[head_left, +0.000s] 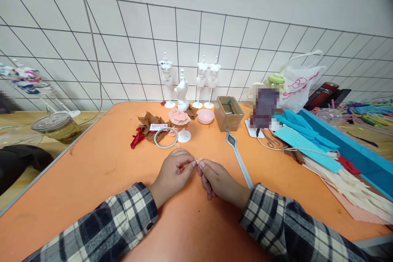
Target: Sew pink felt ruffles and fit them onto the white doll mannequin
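Observation:
My left hand (pixel 175 170) and my right hand (pixel 218 177) meet over the middle of the table, fingertips pinched close together. Between them is a small, thin, pale piece (pixel 197 161), too small to tell its kind. Just beyond my left hand lies a whitish ring (pixel 166 137), like a hoop. Behind it a small white dress form (pixel 181 90) wears a ruffled pink skirt (pixel 179 117). Brown crumpled cloth (pixel 147 120), a red scrap (pixel 137 138) and a small white box with print (pixel 158 127) lie to its left.
Three more dress forms (pixel 202 75) stand against the tiled wall. A pink bowl (pixel 205 116), a cardboard box (pixel 229 114) and a grey strap-like tool (pixel 239 159) are near the centre. To the right are a phone (pixel 264 108), scissors (pixel 272 141), blue cloth (pixel 307 147) and cream strips (pixel 346 184).

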Demonstrator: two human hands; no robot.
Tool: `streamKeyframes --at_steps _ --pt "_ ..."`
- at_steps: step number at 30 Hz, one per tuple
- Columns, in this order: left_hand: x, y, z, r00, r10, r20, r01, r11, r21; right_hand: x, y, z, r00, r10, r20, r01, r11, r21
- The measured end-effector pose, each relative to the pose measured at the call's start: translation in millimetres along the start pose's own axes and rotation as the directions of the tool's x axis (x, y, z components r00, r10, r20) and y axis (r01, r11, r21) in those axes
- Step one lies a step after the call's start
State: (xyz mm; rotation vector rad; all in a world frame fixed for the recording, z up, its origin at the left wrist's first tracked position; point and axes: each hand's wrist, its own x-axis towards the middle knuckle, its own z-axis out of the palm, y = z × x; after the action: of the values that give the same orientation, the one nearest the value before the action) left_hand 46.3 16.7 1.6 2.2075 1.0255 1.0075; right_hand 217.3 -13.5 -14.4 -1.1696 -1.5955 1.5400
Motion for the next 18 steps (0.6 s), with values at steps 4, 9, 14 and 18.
streamKeyframes --at_steps 4,9,14,18 --pt "-0.3 -0.3 -0.5 1.0 0.017 0.02 -0.017 0.999 0.038 0.0 2.0 -1.1 1.0 0.008 0.008 -0.007 1.0 -0.012" --pt "-1.0 -2.5 0.2 0.999 0.024 0.039 -0.026 0.997 0.067 0.5 2.9 -1.7 1.0 0.014 -0.001 -0.014 1.0 -0.025" --pt "-2.6 -4.7 2.0 0.999 0.033 0.028 -0.035 0.995 0.089 2.1 5.7 0.0 1.0 0.017 -0.014 -0.017 0.999 -0.037" --pt "-2.3 -5.1 3.1 1.0 0.004 0.004 -0.004 0.999 0.054 1.6 4.2 -1.4 1.0 0.02 -0.01 -0.021 0.995 -0.099"
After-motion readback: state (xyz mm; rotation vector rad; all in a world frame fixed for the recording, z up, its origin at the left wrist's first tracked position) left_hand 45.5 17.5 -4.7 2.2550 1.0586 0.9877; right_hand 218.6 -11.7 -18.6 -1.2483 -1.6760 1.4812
